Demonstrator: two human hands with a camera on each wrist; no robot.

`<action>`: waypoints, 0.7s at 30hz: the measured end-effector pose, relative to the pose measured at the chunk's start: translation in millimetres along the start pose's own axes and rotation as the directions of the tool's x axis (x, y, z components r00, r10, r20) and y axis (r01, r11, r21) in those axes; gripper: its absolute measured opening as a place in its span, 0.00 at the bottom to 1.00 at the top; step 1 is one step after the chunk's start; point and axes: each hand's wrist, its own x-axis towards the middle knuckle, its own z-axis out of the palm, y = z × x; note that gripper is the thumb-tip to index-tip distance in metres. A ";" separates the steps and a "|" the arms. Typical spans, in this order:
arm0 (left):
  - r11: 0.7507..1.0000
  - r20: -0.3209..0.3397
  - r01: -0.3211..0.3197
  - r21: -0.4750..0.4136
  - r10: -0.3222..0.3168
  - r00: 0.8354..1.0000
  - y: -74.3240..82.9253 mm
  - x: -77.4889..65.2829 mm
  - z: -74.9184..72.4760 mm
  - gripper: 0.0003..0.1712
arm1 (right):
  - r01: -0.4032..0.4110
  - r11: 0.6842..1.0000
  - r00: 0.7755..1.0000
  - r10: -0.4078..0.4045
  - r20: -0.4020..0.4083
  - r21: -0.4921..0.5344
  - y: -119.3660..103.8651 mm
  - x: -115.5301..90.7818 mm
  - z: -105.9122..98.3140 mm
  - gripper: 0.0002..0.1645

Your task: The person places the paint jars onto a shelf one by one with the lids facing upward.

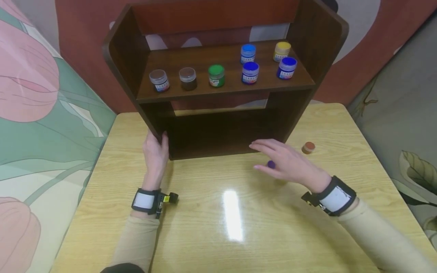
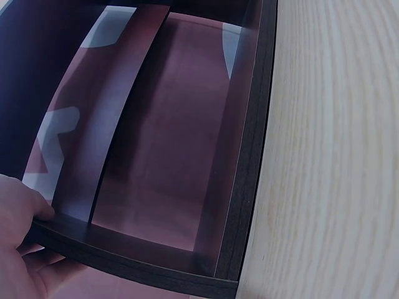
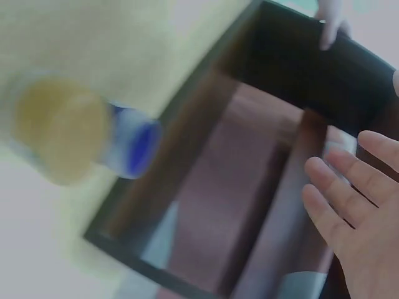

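Observation:
A dark brown wooden shelf (image 1: 225, 95) stands on the table. My left hand (image 1: 155, 151) grips its left side panel, the thumb on the inner face and fingers outside, as the left wrist view shows at the panel's edge (image 2: 124, 265). My right hand (image 1: 286, 159) hovers over the table before the shelf's right side, fingers extended, holding nothing. Partly hidden under it is a small jar with a purple-blue lid (image 1: 271, 164). In the right wrist view this jar (image 3: 138, 146) appears blurred beside a larger-looking yellowish-topped jar (image 3: 62, 128), which my hand mostly hides in the head view.
Several paint jars stand on the upper board: two with clear lids (image 1: 159, 80), a green one (image 1: 216, 76), a light blue one (image 1: 247, 54), two dark blue ones (image 1: 250, 72) and a yellow one (image 1: 282, 51). A brown-lidded jar (image 1: 308, 148) sits on the table, right of the shelf.

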 end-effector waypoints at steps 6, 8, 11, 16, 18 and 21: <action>1.000 -0.011 -0.018 -0.007 0.018 1.000 -1.4 0.9 0.3 0.15 | -0.098 0.995 0.992 0.097 0.080 0.006 12.9 -15.3 17.3 0.35; 1.000 -0.013 -0.022 -0.006 0.022 1.000 -1.4 0.8 0.5 0.15 | -0.121 0.993 0.988 0.120 0.096 0.003 17.3 -19.2 21.6 0.34; 1.000 -0.007 -0.023 0.001 0.023 1.000 -1.2 0.4 0.3 0.15 | -0.143 0.990 0.983 0.142 0.115 -0.005 23.2 -24.9 27.5 0.33; 1.000 -0.005 -0.026 0.010 0.026 1.000 -1.4 0.3 0.7 0.16 | -0.170 0.985 0.975 0.171 0.141 -0.017 31.4 -33.3 35.3 0.32; 1.000 -0.005 -0.027 0.009 0.027 1.000 -1.6 0.4 1.0 0.16 | -0.185 0.982 0.971 0.186 0.152 -0.021 33.7 -35.5 37.5 0.32; 1.000 -0.002 -0.026 0.002 0.026 1.000 -1.7 0.4 0.8 0.16 | -0.207 0.978 0.963 0.209 0.171 -0.028 35.7 -37.9 40.0 0.31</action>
